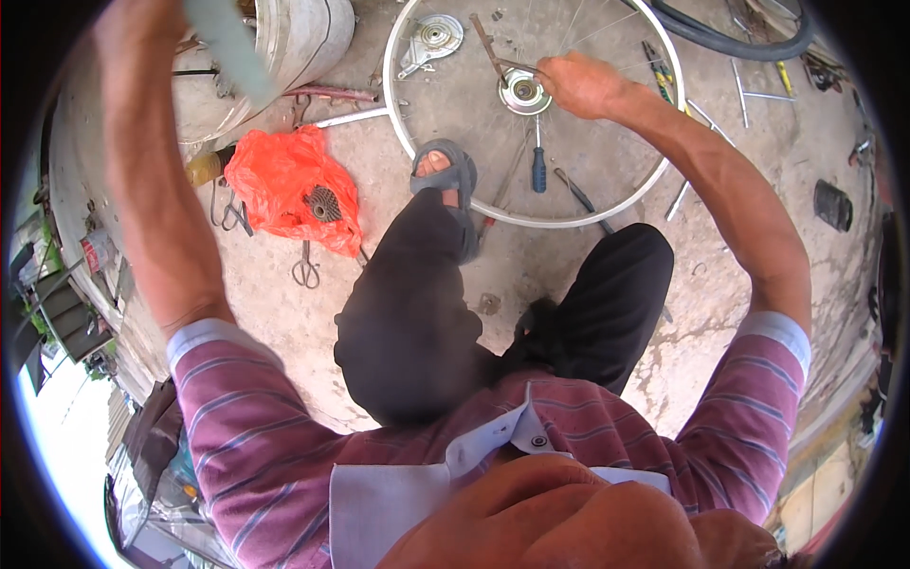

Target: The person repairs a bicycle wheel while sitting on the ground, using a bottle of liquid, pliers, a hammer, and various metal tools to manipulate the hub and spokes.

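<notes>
A spoked bicycle wheel (654,175) with a pale rim lies flat on the ground before me. My right hand (580,83) is closed at its hub (523,92), on a short metal tool that looks like a spanner (518,66). A rusty bar (486,44) stands up beside the hub. My left hand (142,17) is raised at the upper left, blurred and cut off by the frame edge. Right beside it is a blurred grey-green flat piece (229,47); whether my fingers hold it is hidden.
A brake plate (435,36) and a blue-handled screwdriver (538,171) lie within the rim. My sandalled foot (444,171) is at the rim. Left are a red plastic bag (275,166) with a sprocket cluster (323,203) and a whitish bucket (308,43). Pliers (656,71) and a black tyre (730,36) lie right.
</notes>
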{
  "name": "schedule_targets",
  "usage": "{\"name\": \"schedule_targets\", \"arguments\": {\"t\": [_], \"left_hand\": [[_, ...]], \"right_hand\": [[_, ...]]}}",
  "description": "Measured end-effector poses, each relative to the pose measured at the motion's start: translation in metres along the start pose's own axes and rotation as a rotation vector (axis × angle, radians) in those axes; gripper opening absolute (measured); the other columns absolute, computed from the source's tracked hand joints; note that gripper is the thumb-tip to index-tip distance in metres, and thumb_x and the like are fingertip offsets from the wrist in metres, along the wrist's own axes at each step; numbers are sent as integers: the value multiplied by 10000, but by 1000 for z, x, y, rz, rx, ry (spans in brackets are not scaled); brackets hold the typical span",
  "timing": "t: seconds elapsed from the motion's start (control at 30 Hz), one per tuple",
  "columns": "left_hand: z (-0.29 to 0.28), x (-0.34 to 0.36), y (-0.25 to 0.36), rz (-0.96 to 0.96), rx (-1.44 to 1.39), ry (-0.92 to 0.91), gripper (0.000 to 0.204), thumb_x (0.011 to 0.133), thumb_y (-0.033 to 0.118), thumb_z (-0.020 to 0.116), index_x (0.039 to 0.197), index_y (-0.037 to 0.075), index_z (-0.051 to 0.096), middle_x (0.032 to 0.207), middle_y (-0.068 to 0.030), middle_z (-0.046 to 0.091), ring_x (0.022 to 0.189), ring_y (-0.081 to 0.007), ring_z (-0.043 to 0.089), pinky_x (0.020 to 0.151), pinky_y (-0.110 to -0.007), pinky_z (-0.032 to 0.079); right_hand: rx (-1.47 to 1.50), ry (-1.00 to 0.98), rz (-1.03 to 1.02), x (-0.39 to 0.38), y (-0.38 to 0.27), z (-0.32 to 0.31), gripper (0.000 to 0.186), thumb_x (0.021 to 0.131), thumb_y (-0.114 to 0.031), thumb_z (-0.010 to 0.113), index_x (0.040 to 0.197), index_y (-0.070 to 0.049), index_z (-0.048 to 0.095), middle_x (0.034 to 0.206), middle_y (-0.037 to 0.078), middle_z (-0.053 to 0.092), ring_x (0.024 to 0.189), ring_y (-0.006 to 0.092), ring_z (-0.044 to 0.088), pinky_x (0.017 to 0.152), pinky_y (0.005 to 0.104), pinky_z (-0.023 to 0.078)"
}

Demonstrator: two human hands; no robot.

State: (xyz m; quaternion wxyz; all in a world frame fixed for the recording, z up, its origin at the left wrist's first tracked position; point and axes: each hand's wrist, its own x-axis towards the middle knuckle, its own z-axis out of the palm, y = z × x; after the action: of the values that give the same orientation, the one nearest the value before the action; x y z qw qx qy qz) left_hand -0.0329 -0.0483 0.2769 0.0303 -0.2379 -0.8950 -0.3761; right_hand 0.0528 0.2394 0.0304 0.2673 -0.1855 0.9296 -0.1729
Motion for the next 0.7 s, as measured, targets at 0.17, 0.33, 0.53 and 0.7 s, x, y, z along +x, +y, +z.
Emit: {"name": "schedule_targets", "arguments": {"t": [0.17, 0.33, 0.53, 0.7], "left_hand": [[94, -63, -112, -513, 125, -721, 446, 1033, 246, 523, 1413, 17, 480, 765, -46, 585, 577, -115, 543, 533, -287, 472], [53, -61, -71, -625, -88, -500, 530, 1047, 287, 547, 1488, 27, 405, 707, -20, 530, 502, -92, 463, 483, -270, 416], [92, -73, -66, -555, -172, -459, 519, 1072, 296, 504, 1500, 27, 389, 734, -38, 577, 499, -88, 493, 475, -266, 430], [110, -55, -92, -577, -190, -519, 506, 1065, 284, 509, 1498, 40, 409, 726, -41, 589, 495, -96, 480, 473, -280, 429]], "right_hand": [[-65, -65, 21, 9, 11, -5, 332, 1007, -267, 493, 1010, 3, 688, 1021, 256, 702, 970, 435, 677, 831, 520, 544], [-89, -61, 1, 7, 7, -5, 332, 1000, -268, 504, 1063, 3, 686, 1001, 249, 704, 968, 431, 682, 836, 510, 552], [-108, -60, 33, 5, 7, -3, 332, 991, -260, 509, 1054, 14, 686, 1010, 252, 708, 964, 433, 688, 831, 498, 561], [-136, -37, 14, 11, 10, 1, 317, 986, -256, 520, 1041, -5, 706, 1009, 255, 712, 948, 439, 695, 811, 505, 569]]}}
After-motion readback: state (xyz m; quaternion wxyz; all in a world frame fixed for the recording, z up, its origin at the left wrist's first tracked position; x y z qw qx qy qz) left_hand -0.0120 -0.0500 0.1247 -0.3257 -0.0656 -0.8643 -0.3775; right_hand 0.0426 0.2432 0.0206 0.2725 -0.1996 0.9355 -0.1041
